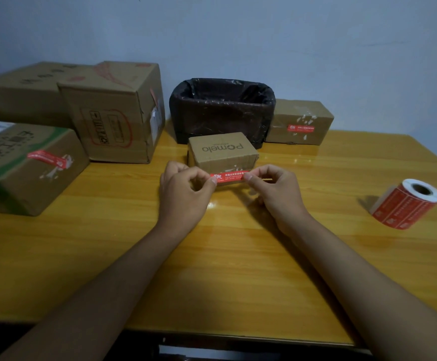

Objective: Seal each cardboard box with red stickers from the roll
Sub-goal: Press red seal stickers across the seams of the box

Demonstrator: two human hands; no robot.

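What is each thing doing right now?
Left hand: pinches the sticker's left end.
Right hand: pinches the sticker's right end.
Red sticker: stretched flat in front of the small box.
Pomelo box: closed.
Sticker roll: lying on its side.
Bin with black bag: open.

Single head-worn view looks forward and down, close over the table.

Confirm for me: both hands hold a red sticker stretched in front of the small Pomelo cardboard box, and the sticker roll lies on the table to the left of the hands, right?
Not quite. The head view shows the left hand and right hand pinching the red rectangular sticker before the small brown Pomelo cardboard box, but the red sticker roll lies on the yellow wooden table to their right.
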